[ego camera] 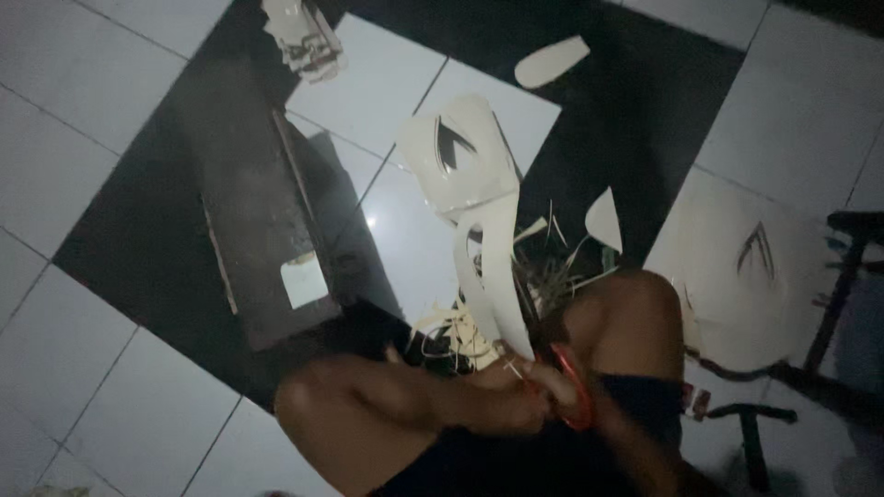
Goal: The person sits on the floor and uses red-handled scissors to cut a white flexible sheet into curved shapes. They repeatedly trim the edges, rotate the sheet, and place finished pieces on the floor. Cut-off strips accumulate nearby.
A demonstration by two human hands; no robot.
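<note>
Low in the middle of the frame, both hands meet close together over the person's lap. The right hand point(564, 391) is closed through the red handles of a pair of scissors point(575, 396), though the blades are too blurred and dark to make out. The left hand point(502, 400), just left of it, grips the lower end of a long cream strip of paper point(493, 276) that rises from the hands toward the centre of the frame and joins a wider cream sheet with a dark arrow-like mark point(456, 152). Beneath the strip, near the bare knees, lies a pile of thin cream trimmings point(460, 331) on the floor. To the left of centre stands a dark low wooden bench point(253, 202) with a small pale scrap point(304, 281) resting on its near end. At the right of the frame a stack of cream sheets point(746, 267) bearing the same dark mark lies on the tiles, beside a dark chair frame point(847, 276). A small oval cream piece point(551, 62) lies at the upper centre, another cut sheet point(304, 37) at the top left, and a pointed offcut point(604, 219) sits just right of the strip. The floor point(83, 138) is white tile with a black square in the middle.
</note>
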